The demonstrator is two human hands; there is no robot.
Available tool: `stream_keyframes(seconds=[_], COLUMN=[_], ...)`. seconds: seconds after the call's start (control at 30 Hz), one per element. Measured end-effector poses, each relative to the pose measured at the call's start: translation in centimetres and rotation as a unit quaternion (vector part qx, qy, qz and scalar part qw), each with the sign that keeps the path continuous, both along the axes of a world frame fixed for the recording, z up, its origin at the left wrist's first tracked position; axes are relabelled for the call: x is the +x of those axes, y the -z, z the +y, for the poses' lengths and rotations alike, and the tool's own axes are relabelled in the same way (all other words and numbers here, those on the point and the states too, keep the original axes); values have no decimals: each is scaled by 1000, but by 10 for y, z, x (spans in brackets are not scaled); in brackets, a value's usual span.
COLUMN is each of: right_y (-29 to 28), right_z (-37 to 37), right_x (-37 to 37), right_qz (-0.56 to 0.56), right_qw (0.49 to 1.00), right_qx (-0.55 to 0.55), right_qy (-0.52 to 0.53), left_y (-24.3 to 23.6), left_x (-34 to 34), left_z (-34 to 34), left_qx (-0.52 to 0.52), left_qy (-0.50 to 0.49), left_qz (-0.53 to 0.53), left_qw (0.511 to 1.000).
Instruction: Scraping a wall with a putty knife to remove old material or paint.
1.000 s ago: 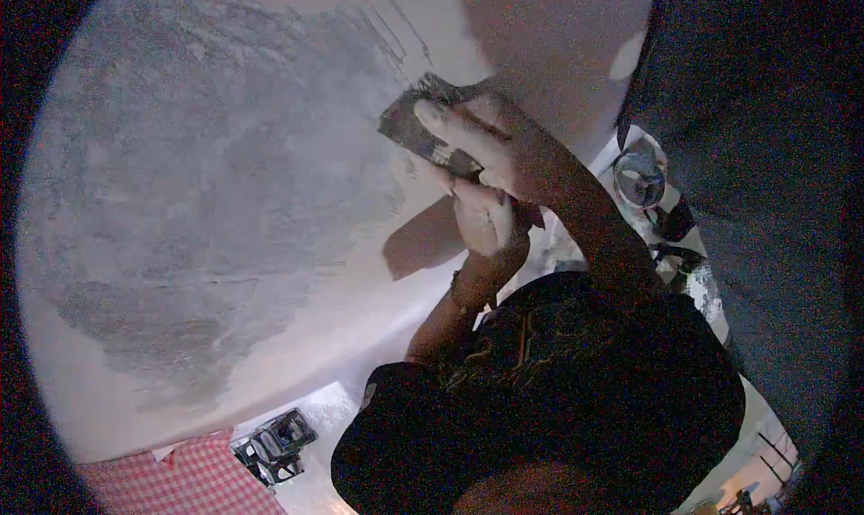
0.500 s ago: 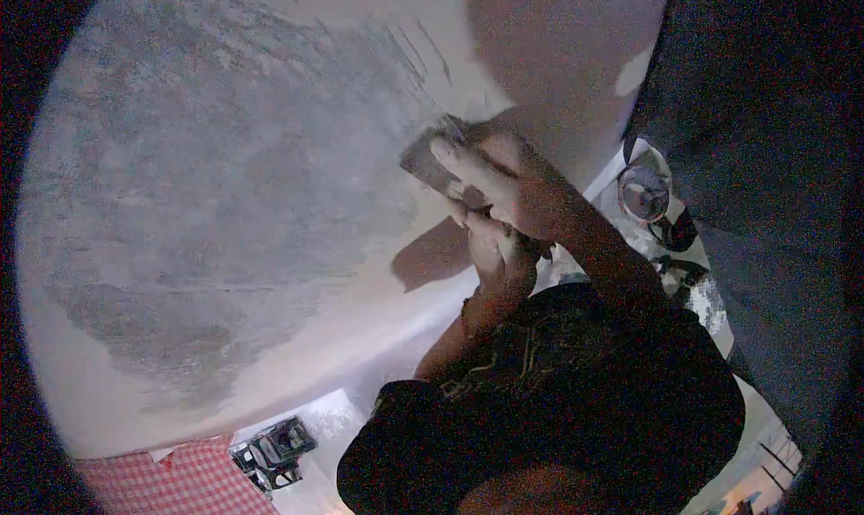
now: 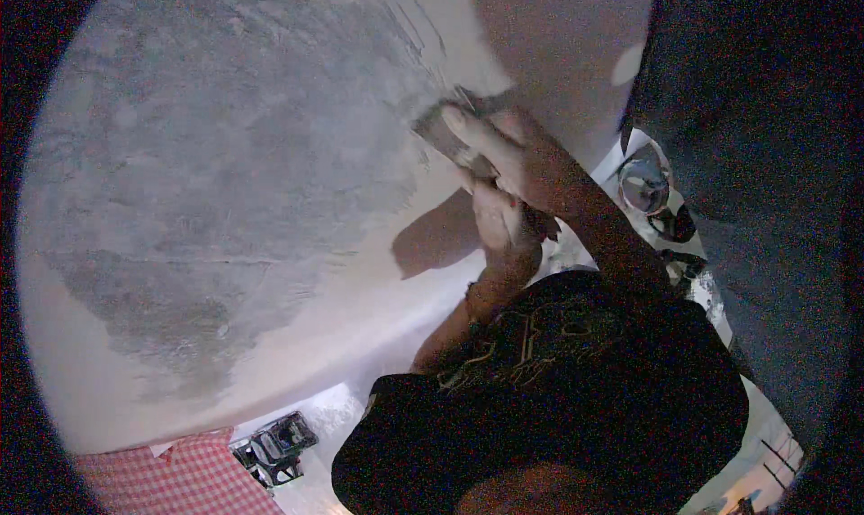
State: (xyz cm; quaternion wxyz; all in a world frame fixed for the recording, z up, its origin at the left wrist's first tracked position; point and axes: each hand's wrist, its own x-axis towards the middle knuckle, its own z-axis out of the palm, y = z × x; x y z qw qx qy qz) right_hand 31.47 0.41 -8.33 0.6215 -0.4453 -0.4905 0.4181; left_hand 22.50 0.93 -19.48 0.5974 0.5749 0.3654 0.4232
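A flat, wide scraper (image 3: 436, 135) lies against a pale wall (image 3: 360, 286), at the right border of a broad grey coating (image 3: 207, 146). My right hand (image 3: 508, 151) is closed round it, the thumb stretched along its face. Just below, my left hand (image 3: 499, 214) is curled, with its fingers reaching the scraper's lower end. What sits inside the left palm is mostly hidden, and a small dark piece shows beside the wrist. Thin dark streaks run on the wall above the blade.
A red-and-white checked cloth (image 3: 180, 474) and a black device (image 3: 279, 443) are at the lower left. On the right stands a round, clear container (image 3: 645, 184), with dark items below it. A dark grey surface (image 3: 774, 173) fills the right side. Shadows fall on the wall.
Both hands and the scraper have shifted slightly up and right in the picture. The wall's coating has also slid upward in view, so part of this is head movement.
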Motion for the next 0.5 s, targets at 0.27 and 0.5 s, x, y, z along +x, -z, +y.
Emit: stream_keyframes(seconds=[0.27, 0.5], right_y=[-3, -8], right_z=[5, 2], right_x=[-8, -3], right_qz=[13, -45], right_qw=[999, 998], right_qx=[-2, 40], right_qy=[-45, 23], left_y=[-36, -3], left_x=[-16, -24], left_z=[4, 16], left_qx=[452, 532], left_qy=[-23, 88], left_qz=[206, 340], left_qw=[868, 770])
